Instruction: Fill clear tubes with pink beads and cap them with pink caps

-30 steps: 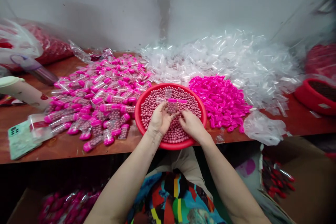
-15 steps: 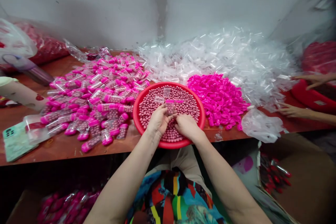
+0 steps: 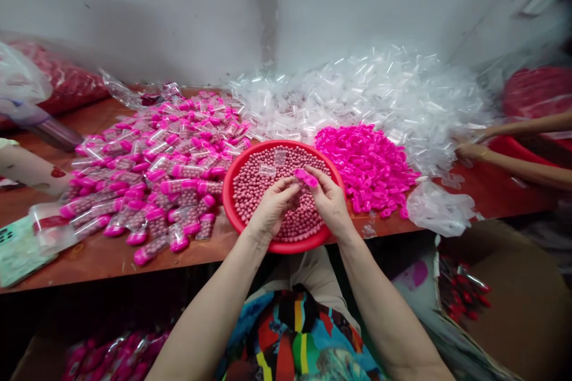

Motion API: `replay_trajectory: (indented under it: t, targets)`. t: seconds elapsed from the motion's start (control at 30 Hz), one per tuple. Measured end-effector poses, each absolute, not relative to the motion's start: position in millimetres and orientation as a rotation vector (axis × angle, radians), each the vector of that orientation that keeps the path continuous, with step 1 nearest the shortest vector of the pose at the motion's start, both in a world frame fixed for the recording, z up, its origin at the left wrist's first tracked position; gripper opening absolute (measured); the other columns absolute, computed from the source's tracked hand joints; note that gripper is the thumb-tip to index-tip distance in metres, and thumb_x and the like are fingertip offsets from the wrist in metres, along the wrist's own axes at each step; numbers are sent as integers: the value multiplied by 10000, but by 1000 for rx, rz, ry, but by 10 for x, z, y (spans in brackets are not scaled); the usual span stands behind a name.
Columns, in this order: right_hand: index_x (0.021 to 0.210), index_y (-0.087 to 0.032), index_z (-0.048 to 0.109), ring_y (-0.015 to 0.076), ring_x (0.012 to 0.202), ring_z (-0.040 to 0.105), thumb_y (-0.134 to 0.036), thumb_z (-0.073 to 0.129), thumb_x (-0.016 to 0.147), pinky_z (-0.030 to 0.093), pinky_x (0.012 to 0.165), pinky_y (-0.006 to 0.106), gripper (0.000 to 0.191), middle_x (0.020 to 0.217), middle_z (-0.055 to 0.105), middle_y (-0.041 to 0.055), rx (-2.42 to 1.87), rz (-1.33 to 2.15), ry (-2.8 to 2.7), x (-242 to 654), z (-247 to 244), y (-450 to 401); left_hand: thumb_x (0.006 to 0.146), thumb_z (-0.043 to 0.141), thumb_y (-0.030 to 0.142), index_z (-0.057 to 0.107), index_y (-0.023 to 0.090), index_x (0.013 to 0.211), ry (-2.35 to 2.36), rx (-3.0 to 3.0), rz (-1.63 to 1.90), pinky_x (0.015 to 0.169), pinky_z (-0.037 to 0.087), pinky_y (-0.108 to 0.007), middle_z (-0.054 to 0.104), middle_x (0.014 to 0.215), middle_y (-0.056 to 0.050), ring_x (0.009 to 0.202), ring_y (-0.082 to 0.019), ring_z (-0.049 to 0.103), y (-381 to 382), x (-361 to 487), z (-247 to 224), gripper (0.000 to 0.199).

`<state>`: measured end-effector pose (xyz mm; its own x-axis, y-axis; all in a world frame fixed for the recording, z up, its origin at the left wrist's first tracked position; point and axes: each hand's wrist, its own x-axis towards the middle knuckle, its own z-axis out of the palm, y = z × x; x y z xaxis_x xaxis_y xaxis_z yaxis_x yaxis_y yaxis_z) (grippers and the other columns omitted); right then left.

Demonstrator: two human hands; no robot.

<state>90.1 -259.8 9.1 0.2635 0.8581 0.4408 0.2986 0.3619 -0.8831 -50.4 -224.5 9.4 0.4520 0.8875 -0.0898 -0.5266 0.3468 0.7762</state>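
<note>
My right hand (image 3: 331,205) is closed on a bright pink plastic cap (image 3: 306,177), held above a red basin (image 3: 229,214) full of small pink beads (image 3: 250,187). Close beside it, my left hand (image 3: 276,207) has its fingers curled over the beads; what lies inside them is hidden. Two small clear plastic containers (image 3: 268,171) rest on the beads beyond my left hand. To the right of the basin lies a heap of loose pink caps (image 3: 369,169). On the left spreads a large pile of clear containers with pink caps and beads inside (image 3: 179,172).
Behind the basin rises a heap of clear empty containers (image 3: 379,89). A co-worker's hands (image 3: 473,147) reach in at the right, by another red basin (image 3: 500,146). A crumpled clear bag (image 3: 440,208) sits at the table edge; a phone (image 3: 22,256) lies far left.
Both hands have risen off the beads and drawn slightly apart. The pink cap, earlier sideways above my left fingers, is now in my right hand. The co-worker's hands moved left, into the clear heap.
</note>
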Motion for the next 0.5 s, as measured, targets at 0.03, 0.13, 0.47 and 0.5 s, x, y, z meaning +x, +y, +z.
replay_trajectory:
  t: [0.03, 0.13, 0.47, 0.5]
  targets:
    - [1281, -216, 669, 236, 1233, 673, -425, 567, 988, 530, 1110, 421, 373, 1321, 726, 92, -1173, 577, -1287, 911, 109, -2605, 681, 914, 245, 755, 149, 1013, 549, 761, 972, 595, 477, -177, 728, 862, -22, 663, -78, 629, -2254, -505, 104, 380]
    - [1309, -208, 662, 226, 1242, 671, -349, 558, 974, 519, 1130, 421, 379, 1342, 716, 93, -1157, 578, -1344, 954, 106, -2593, 692, 907, 278, 744, 162, 1034, 522, 776, 918, 514, 464, -200, 714, 812, -15, 596, -104, 623, -2255, -502, 134, 396]
    - [1235, -189, 705, 243, 1170, 700, -506, 593, 950, 555, 1059, 413, 441, 1273, 742, 107, -1228, 652, -1301, 880, -37, -2418, 718, 844, 148, 708, 147, 1001, 736, 650, 945, 523, 467, -206, 725, 827, -14, 628, -117, 663, -2174, -514, 82, 313]
    - [1217, -183, 714, 248, 1151, 706, -481, 629, 927, 555, 1053, 413, 424, 1244, 753, 105, -1244, 622, -1316, 895, -30, -2409, 724, 832, 139, 707, 145, 1001, 715, 634, 949, 538, 472, -209, 726, 831, -14, 635, -115, 662, -2174, -516, 93, 304]
